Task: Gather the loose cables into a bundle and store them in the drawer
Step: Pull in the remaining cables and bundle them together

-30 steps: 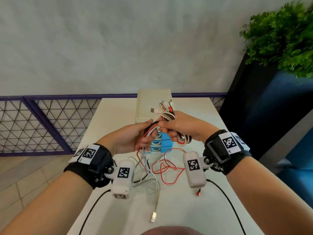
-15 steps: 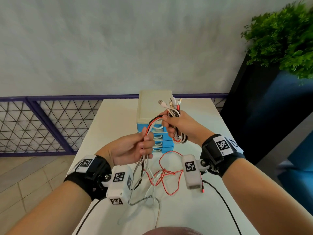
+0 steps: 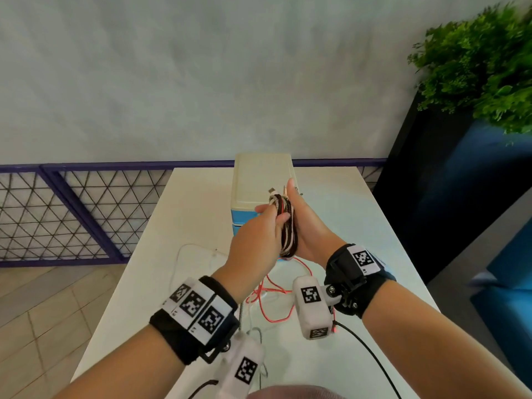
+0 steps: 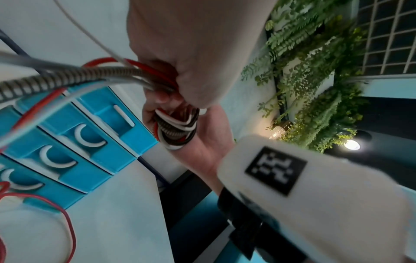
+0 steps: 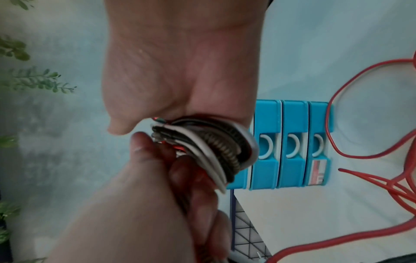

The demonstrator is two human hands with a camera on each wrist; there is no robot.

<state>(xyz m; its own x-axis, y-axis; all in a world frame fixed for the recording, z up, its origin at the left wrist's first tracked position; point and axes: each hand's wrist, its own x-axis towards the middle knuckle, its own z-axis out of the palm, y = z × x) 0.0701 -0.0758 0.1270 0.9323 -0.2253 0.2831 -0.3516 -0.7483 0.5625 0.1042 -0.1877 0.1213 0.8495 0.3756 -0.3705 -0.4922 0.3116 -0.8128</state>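
Note:
A coiled cable bundle (image 3: 288, 228) of white, black, red and spring-sheathed strands is held upright between both hands, above the front of the blue drawer unit (image 3: 260, 180). My right hand (image 3: 311, 228) cradles the coil (image 4: 178, 129) against its palm, one finger pointing up. My left hand (image 3: 256, 237) grips the trailing strands (image 4: 45, 78) and lays them against the coil (image 5: 220, 149). The drawers (image 5: 290, 124) all look closed. Loose red cable (image 3: 269, 300) still lies on the table below the hands.
A thin white cable (image 3: 181, 254) loops on the white table (image 3: 331, 214) to the left. A purple mesh railing (image 3: 72, 211) runs along the left, and a dark planter with a green plant (image 3: 483, 64) stands at the right.
My left hand rose up and to the right, bringing its strands against the coil in my right hand. The loose cables on the table were pulled along and lie differently.

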